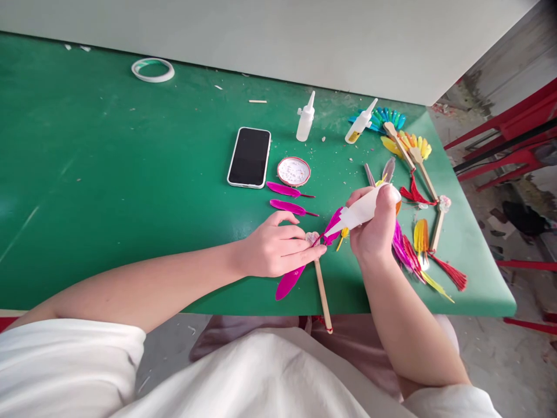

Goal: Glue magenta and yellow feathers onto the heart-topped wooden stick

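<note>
My right hand (375,227) is wrapped around a white glue bottle (363,209), tilted with its nozzle down to the left. The nozzle tip is at the quill end of a magenta feather (334,223). My left hand (281,247) is closed over the head of a small feather fan with a wooden stick handle (322,293), its fingertips by the quill. Another magenta feather (290,283) sticks out below that hand, and a pale flower-like piece (312,237) shows at the fingers. The fingers hide part of the fan's head. Two loose magenta feathers (285,190) lie beyond my left hand.
On the green table (108,174) are a phone (249,157), a round lid (294,172), two upright bottles (306,119) and a tape roll (153,70). Feather fans (415,151), red tassels (450,271) and loose feathers (420,238) lie at the right. A pale panel (261,40) borders the back.
</note>
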The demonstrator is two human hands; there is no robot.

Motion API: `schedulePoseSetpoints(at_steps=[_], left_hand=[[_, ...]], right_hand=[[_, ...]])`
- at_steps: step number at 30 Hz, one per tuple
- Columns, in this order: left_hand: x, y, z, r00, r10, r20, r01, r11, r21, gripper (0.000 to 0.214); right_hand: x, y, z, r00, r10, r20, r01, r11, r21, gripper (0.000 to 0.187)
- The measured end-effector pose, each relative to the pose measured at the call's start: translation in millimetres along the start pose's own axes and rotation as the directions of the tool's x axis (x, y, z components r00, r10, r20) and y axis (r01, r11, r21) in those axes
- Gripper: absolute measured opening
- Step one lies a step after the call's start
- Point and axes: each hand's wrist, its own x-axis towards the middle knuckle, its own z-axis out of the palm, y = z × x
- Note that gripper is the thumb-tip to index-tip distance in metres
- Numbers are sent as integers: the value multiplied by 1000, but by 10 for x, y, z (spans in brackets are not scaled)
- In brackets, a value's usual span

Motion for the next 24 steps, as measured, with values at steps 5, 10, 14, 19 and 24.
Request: schedulePoseSetpoints(at_steps=[5, 10, 14, 19, 24], left_hand=[[0, 0, 2, 1000, 3, 1, -3, 1000, 4, 17], [-2, -4, -2, 1000, 5, 2, -5, 1000, 5, 18], [-5, -6, 3, 1000, 5, 6, -5, 1000, 6, 18], [-14, -9, 10, 1000, 7, 11, -7, 1000, 1, 17], [-10, -10, 9, 1000, 6, 8, -6, 1000, 3, 19]], right_hand=[[-3, 14, 0, 1000, -20, 3, 19, 1000, 17, 45], [0, 8, 8, 999, -42, 7, 42, 999, -3, 46], [5, 15, 13, 1000, -23, 16, 23, 1000, 8, 49], [-1, 13, 8, 1000, 13, 15, -14, 1000, 23, 50], [-6, 0, 5, 999, 45, 17, -45, 999, -1, 53]])
